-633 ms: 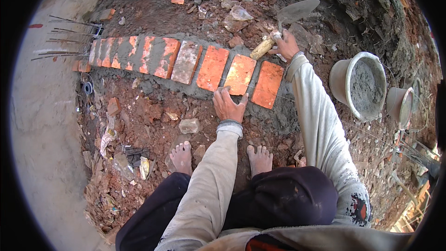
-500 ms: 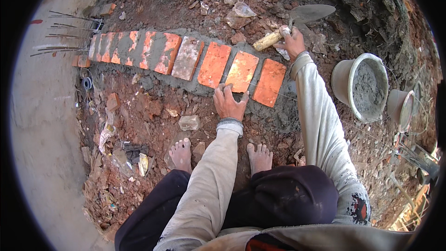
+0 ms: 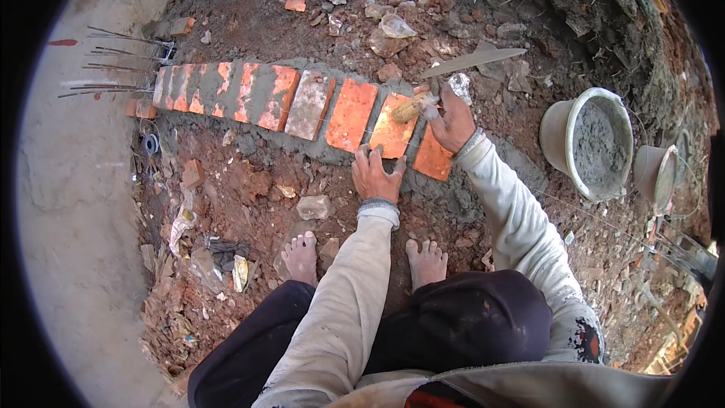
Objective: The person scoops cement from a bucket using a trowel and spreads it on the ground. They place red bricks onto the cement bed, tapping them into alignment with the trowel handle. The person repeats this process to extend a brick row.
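A brick lies on mortar, second from the right end of the row. My left hand is at its near end, fingers at the left corner and thumb at the right, gripping it. My right hand is closed round the wooden handle of a trowel. The handle's butt meets the top of that brick, and the blade points away to the right, seen nearly edge-on. Under my right hand lies the end brick, partly covered. A thin string crosses the bricks.
Mortar-smeared bricks run left to a concrete wall with protruding steel rods. A bucket of mortar and a smaller bucket stand at right. Rubble and litter lie on the soil around my bare feet.
My right hand has come left and nearer with the trowel, bringing the handle's butt onto the brick and turning the blade edge-on. My left hand stays at the brick's near end.
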`<move>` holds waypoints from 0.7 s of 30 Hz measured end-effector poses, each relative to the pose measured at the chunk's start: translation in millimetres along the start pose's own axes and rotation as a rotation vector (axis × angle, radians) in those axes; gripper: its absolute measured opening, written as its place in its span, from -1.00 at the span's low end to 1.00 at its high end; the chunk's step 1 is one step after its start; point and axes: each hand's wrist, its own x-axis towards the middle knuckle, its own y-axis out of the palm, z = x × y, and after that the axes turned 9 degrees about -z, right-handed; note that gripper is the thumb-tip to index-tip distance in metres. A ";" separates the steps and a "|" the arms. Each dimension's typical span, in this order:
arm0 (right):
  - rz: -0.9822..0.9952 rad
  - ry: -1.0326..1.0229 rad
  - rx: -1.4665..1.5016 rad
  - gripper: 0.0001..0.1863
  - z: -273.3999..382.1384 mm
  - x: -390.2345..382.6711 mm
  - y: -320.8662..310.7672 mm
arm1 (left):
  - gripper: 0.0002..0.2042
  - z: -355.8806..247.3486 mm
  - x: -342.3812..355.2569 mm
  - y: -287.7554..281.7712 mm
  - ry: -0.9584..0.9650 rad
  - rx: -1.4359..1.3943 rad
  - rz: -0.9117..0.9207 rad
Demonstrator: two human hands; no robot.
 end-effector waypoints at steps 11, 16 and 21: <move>-0.056 0.253 0.181 -0.66 51.2 -96.8 -37.5 | -0.57 25.6 -24.6 -25.0 -0.007 -0.155 0.210; -0.139 0.408 0.161 -0.68 67.3 -165.1 -33.1 | -0.52 5.2 -4.6 -34.9 -0.082 -0.013 0.443; -0.273 0.535 0.103 -0.60 65.2 -254.2 -74.4 | -0.50 -20.6 10.2 -32.8 -0.082 0.183 0.599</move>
